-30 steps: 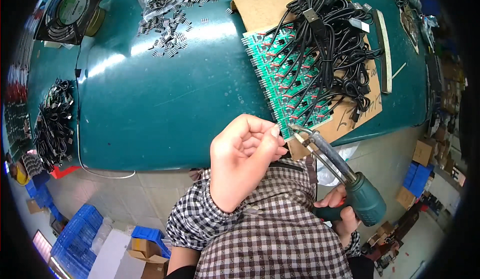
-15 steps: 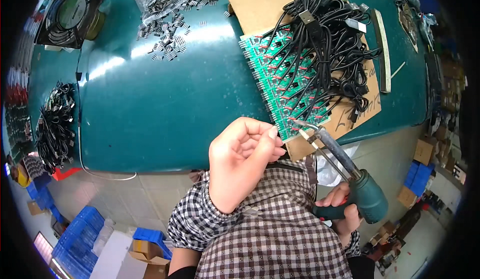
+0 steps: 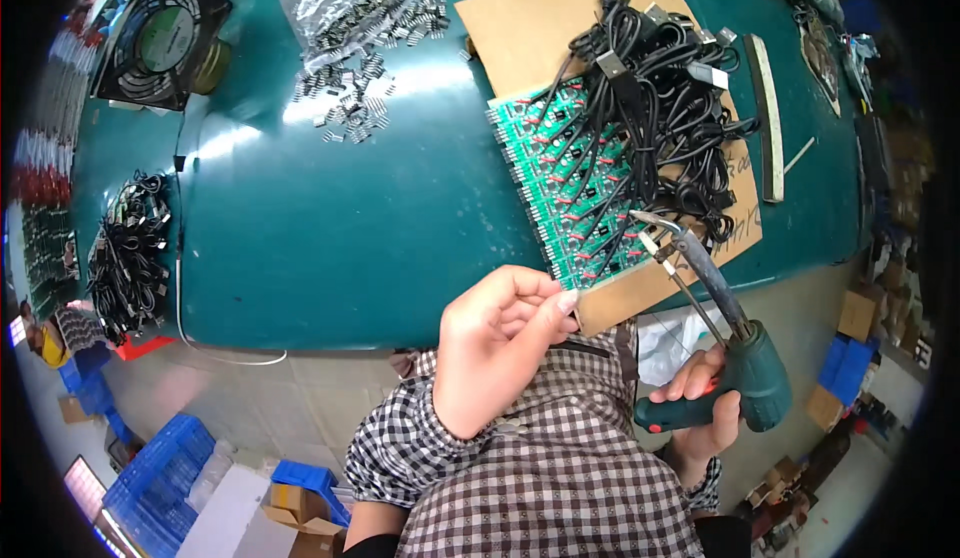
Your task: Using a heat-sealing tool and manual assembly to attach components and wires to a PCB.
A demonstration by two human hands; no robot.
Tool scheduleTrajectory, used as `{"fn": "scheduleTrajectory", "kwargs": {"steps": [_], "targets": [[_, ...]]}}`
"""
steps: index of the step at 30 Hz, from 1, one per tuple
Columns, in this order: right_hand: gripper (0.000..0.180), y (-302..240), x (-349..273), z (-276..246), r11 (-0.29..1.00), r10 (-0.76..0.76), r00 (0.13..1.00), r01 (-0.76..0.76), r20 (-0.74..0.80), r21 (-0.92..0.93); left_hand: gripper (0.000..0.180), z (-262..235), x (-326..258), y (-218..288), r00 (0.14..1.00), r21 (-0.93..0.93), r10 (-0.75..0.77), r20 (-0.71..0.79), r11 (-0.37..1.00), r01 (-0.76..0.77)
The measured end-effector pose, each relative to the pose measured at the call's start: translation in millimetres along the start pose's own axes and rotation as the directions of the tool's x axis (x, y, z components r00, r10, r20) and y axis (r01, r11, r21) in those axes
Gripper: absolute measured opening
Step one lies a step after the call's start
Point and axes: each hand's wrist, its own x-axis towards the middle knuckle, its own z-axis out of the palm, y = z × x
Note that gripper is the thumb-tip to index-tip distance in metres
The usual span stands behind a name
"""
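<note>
Green table [image 3: 330,228] fills most of the view; everything below is placed relative to it. Brown cardboard sheet [image 3: 540,28] lies on its right half, running from the far side to the near edge. On the cardboard: a panel of green circuit boards [image 3: 560,198], with a tangle of black cables [image 3: 650,108] piled over the panel's right side. Black square fan [image 3: 160,38] sits at the table's far-left corner. A clear bag and scatter of small dark parts [image 3: 360,48] is at far centre, and a bundle of black connector leads [image 3: 125,258] sits on the left end. A pale narrow strip [image 3: 765,118] lies on the table's right end, past the cables. Right hand [image 3: 700,408] is off the near-right edge, closed around the grip of a green soldering gun [image 3: 745,368]; its tip [image 3: 645,220] is over the near-right corner of the boards. Left hand [image 3: 495,343] hovers at the near edge, just beside the panel's near corner, fingers curled, thumb and forefinger pinched; can't tell what is between them.
</note>
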Motion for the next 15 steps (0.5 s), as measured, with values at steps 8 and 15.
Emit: {"fn": "scheduleTrajectory", "kwargs": {"steps": [8, 15], "targets": [[0.054, -3, 5, 3, 0.999, 0.005, 1.0, -0.005, 0.017, -0.041, 0.015, -24, -3, 23, 0.986, 0.169, 0.123, -0.115, 0.98, -0.102], [0.051, -6, 13, 8, 0.998, -0.025, 0.997, 0.03, 0.077, -0.063, 0.012, -78, 73, 59, 0.637, 0.94, 0.764, -0.096, 0.28, -0.195]]}}
